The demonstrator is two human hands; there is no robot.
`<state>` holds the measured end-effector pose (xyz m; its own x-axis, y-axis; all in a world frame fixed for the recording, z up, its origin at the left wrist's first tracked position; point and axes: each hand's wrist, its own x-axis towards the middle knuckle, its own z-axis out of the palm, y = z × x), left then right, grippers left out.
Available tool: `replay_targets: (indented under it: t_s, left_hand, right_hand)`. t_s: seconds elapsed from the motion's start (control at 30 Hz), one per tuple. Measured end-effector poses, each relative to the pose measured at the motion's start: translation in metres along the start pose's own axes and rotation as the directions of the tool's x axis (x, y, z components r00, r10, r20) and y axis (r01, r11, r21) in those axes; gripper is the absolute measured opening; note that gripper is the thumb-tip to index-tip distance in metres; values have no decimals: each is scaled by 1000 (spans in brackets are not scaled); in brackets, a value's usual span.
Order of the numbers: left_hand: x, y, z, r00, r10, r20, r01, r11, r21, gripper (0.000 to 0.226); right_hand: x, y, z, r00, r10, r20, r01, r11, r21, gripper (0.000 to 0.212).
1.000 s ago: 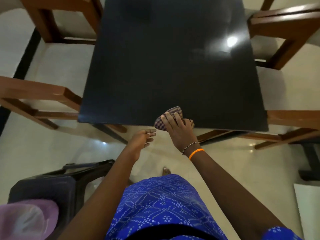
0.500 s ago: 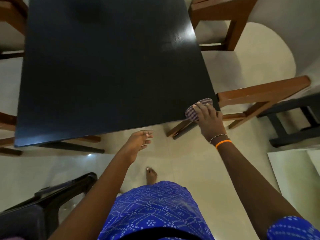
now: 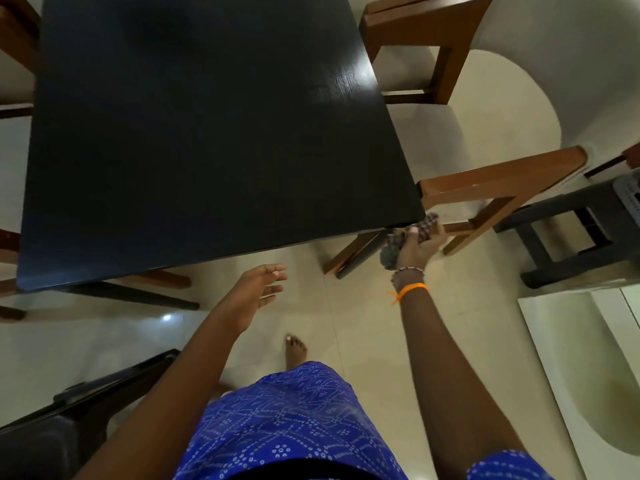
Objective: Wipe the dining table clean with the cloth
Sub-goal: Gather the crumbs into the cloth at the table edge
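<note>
We see the dark, matte surface [image 3: 207,133] spreading up and to the left of both hands, its grain catching a pale sheen along the far right edge. Our left hand [image 3: 258,289] hangs free just off the near edge, fingers straight and loosely spread, holding nothing. To its right, our right hand [image 3: 417,245] grips the cloth [image 3: 427,226], a bunched checked rag in purple and pale tones with a grey tuft hanging below the palm; it sits just past the near right corner, off the top, whether touching the edge we cannot tell. Behind that hand stands a brown wooden chair [image 3: 498,181].
</note>
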<state>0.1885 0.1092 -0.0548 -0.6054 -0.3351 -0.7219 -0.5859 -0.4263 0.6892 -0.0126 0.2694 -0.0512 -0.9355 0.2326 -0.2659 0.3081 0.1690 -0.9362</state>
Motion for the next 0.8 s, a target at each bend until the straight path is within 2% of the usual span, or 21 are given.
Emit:
replay_targets:
  t_s: [0.1,0.2,0.33,0.43,0.5,0.6,0.67,0.73,0.8]
  left_hand:
    - [-7,-2,-20,1000,8,-17,-9,999,-43,29]
    - [-16,-9,-53,998,-5,-67,-3,992,-123,29]
    - [-34,-21,-106,983,-29,-181,-23,960,-279,30]
    - [-49,-31,-148,954,-61,-292,-59,921,-386,32]
    - [-61,-40,-178,931,-81,-355,-81,904,-419,33]
    - [-81,-54,-219,902,-104,-419,-107,886,-451,31]
    - [-96,-64,-246,873,-124,-472,-134,869,-476,29]
    - [-107,-74,-274,844,-138,-518,-170,847,-504,29]
    - [-113,-83,-295,832,-152,-533,-183,833,-523,30]
  right_hand:
    - [-40,2,37,999,23,-36,-22,999,28,53]
    - [-94,11,70,998,59,2,-59,998,-33,52]
    - [-178,27,106,979,26,202,15,979,-201,60]
    - [-243,41,130,909,-5,417,126,957,-263,55]
    - [-289,45,147,802,21,596,187,940,-286,52]
    - [-351,46,176,501,25,865,316,925,-209,44]
    - [-386,42,195,316,36,948,417,892,-173,43]
    - [-411,35,211,232,32,972,486,862,-144,45]
    - [-420,25,222,200,-40,979,537,840,-75,47]
